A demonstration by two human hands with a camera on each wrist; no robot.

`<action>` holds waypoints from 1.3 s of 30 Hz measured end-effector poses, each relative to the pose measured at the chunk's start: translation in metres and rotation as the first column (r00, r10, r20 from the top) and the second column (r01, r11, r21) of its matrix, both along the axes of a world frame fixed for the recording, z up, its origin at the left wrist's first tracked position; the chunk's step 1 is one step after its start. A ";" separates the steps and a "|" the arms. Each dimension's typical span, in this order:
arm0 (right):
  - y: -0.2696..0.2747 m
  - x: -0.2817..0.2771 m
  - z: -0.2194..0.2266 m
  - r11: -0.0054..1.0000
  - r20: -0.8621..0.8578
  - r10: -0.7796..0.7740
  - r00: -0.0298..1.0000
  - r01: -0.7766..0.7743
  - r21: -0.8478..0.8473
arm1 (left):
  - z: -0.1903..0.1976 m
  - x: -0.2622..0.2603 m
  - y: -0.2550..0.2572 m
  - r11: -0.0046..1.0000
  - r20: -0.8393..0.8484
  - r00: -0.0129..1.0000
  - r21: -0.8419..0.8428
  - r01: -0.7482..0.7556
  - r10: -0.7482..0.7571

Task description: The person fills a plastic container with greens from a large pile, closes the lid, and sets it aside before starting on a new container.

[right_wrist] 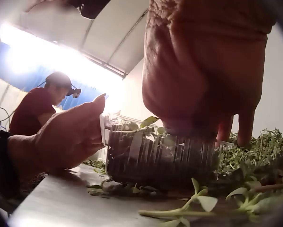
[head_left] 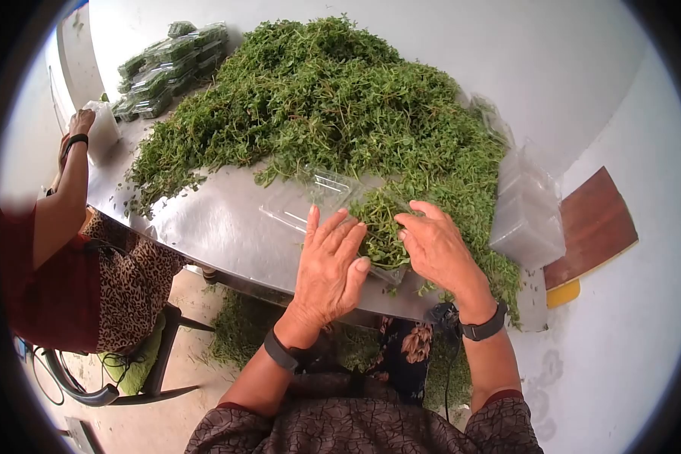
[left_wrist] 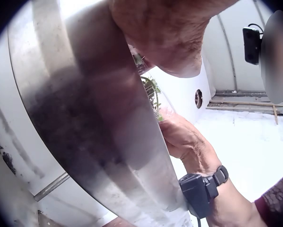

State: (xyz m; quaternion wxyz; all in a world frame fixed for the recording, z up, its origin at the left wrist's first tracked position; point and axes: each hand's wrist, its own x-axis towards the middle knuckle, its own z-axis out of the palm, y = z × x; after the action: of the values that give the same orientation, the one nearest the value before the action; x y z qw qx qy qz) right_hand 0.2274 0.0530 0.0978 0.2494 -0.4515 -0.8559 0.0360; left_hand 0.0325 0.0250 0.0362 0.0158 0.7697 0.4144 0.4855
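Note:
A clear plastic clamshell box (right_wrist: 169,163) filled with leafy green sprigs (head_left: 380,231) sits near the front edge of the metal table. Its transparent lid (head_left: 291,203) lies folded back to the left and rear. My left hand (head_left: 327,265) is at the box's left side, fingers extended and side by side, fingertips by the rim. My right hand (head_left: 440,253) is over the right side of the box, its fingers lightly bent and pointing down at the sprigs. In the right wrist view the right thumb is hidden behind the hand.
A large heap of greens (head_left: 340,98) covers the table (head_left: 204,227) behind the box. Filled boxes (head_left: 170,68) are stacked at the back left, nested clear boxes (head_left: 528,212) stand at the right. A brown board (head_left: 594,227) leans beyond them. Another person (head_left: 60,265) sits at the left.

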 end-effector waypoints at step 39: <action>-0.046 0.008 -0.001 0.986 -0.176 -0.040 0.984 0.068 0.155 | 0.002 -0.003 -0.006 0.994 0.089 0.993 0.090 0.066 -0.074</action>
State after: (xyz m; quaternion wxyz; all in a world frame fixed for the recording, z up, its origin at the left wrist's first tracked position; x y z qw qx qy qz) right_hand 0.2350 0.0074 0.0967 0.3590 -0.4482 -0.8187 -0.0010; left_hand 0.0292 0.0187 0.0381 0.0185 0.7606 0.3644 0.5370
